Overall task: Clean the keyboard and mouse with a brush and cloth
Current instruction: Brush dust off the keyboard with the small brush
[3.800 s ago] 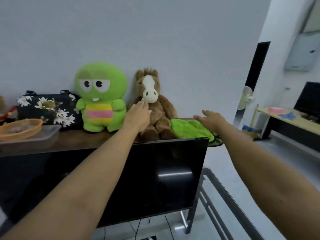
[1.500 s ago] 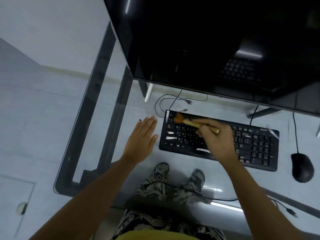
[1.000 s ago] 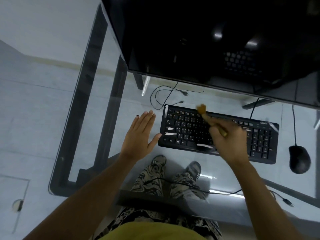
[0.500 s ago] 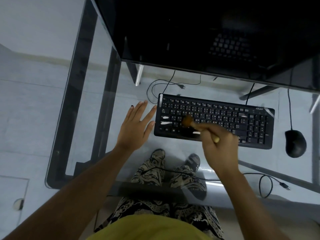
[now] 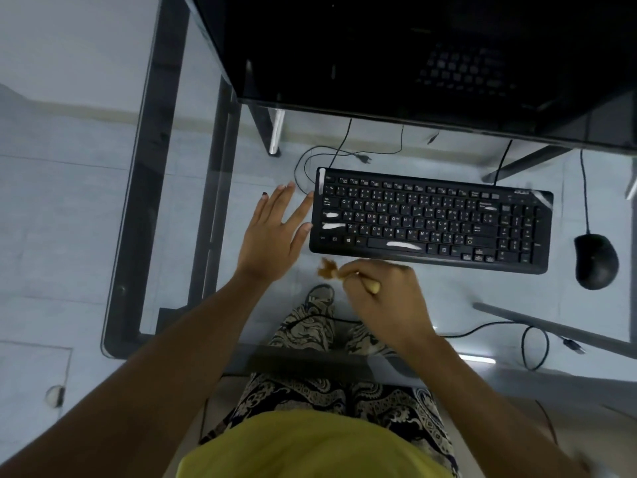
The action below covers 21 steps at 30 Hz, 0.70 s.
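Observation:
A black keyboard [image 5: 431,220] lies on the glass desk [image 5: 193,174], with a black mouse [image 5: 595,261] to its right. My right hand [image 5: 382,298] is closed on a small brush [image 5: 331,270] with tan bristles and a wooden handle, held just in front of the keyboard's near edge, bristles pointing left. My left hand [image 5: 275,236] rests flat with fingers spread, its thumb and forefinger touching the keyboard's left end. No cloth is in sight.
A dark monitor [image 5: 413,53] overhangs the back of the desk. Cables [image 5: 324,157] trail behind the keyboard and another cable [image 5: 531,343] loops at the right. Through the glass I see my feet, patterned trousers and the dark desk frame [image 5: 151,167].
My right hand has drawn the brush off the keys toward me, to just past the keyboard's near edge. My left hand stays at the keyboard's left end.

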Available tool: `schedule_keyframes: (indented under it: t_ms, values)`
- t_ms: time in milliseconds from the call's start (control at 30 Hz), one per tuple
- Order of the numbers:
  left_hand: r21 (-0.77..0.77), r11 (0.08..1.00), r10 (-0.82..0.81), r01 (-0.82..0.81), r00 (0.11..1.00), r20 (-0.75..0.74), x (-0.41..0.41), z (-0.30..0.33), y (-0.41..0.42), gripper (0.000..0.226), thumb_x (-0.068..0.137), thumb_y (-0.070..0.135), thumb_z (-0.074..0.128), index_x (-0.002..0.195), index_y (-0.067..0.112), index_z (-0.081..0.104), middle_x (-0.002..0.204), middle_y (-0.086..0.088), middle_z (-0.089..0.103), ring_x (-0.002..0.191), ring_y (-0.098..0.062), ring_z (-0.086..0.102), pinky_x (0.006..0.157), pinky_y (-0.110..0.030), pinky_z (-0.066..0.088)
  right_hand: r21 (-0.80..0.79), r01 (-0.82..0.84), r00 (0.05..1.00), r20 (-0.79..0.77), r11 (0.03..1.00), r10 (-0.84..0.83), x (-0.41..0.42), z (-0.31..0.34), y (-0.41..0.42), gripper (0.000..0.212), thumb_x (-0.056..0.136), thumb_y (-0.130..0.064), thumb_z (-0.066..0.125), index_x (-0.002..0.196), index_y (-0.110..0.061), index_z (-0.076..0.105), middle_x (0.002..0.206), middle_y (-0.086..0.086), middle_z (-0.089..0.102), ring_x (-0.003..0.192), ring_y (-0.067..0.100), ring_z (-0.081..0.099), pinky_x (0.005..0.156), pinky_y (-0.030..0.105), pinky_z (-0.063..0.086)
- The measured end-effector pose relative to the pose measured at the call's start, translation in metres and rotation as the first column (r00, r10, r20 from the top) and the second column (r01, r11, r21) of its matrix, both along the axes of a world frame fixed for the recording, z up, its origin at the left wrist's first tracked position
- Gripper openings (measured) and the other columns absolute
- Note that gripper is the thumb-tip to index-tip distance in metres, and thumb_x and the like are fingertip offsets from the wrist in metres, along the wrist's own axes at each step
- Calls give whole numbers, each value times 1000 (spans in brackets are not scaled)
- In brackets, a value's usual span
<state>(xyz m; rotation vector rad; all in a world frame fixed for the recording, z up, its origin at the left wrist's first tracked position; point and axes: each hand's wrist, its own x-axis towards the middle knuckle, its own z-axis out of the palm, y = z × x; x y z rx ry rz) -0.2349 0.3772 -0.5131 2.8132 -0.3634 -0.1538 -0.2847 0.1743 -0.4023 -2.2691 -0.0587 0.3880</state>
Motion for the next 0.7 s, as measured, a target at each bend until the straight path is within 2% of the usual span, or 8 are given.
schedule_keyframes:
  t_ms: [67,133,233,300,467,600,633,700]
  values:
    - [9,1000,-1,1,1000,2,0,0,-1,50,103,39,26,150,21,27,155,-16,30,146,-29,22,120,-43,14,-3,169,982,87,986,-168,6,-1,-6,38,81,-36,41,89,-23,76,69,-11,70,45,0,49,46,20,37]
    - [7,1000,-4,4,1000,4,0,0,-1,50,103,40,25,150,21,26,154,-16,30,146,-29,22,120,-42,13,-28,203,972,126,979,-198,11,-2,-6,38,82,-34,41,92,-20,75,76,-7,73,49,0,51,47,21,40]
    - [-11,1000,3,-3,1000,-1,-1,-1,0,50,104,40,24,150,22,26,155,-16,30,146,-29,22,120,-44,14,36,-93,995,-23,995,94,6,1,13,34,86,-31,45,101,-23,74,86,-6,73,52,-9,45,54,10,32]
    - [-20,1000,7,-7,1000,2,-1,-2,0,50,104,40,23,150,21,27,154,-16,31,145,-30,23,120,-46,16,54,-165,984,-54,985,168,5,3,17,29,86,-27,49,100,-24,74,84,-10,71,54,-7,49,55,8,32]
    - [-5,1000,-10,10,1000,26,-1,-2,0,50,103,38,28,150,21,27,153,-16,32,145,-30,24,119,-45,17,31,243,968,49,969,-245,14,2,-3,21,86,-18,54,89,-20,75,66,-10,68,44,-1,48,46,7,27]
    - [-19,1000,-6,6,1000,22,-1,-1,-1,49,104,38,27,150,21,27,154,-17,31,145,-31,24,119,-48,20,3,-94,989,-115,996,93,7,4,8,19,89,-20,56,89,-22,75,55,-17,58,41,2,47,46,11,27]
    - [-19,1000,-5,6,1000,20,-1,-2,-1,49,104,38,26,150,21,27,154,-17,31,145,-31,24,119,-48,20,19,-107,983,-150,994,109,8,5,6,19,89,-20,57,87,-25,76,52,-18,56,40,3,46,44,12,28]
    - [-10,1000,-8,8,1000,15,-1,-2,-1,50,104,38,27,150,21,26,154,-16,30,145,-30,23,119,-47,19,81,95,991,-104,992,-87,15,8,-4,22,89,-16,58,86,-29,74,54,-15,61,36,5,41,40,12,27]
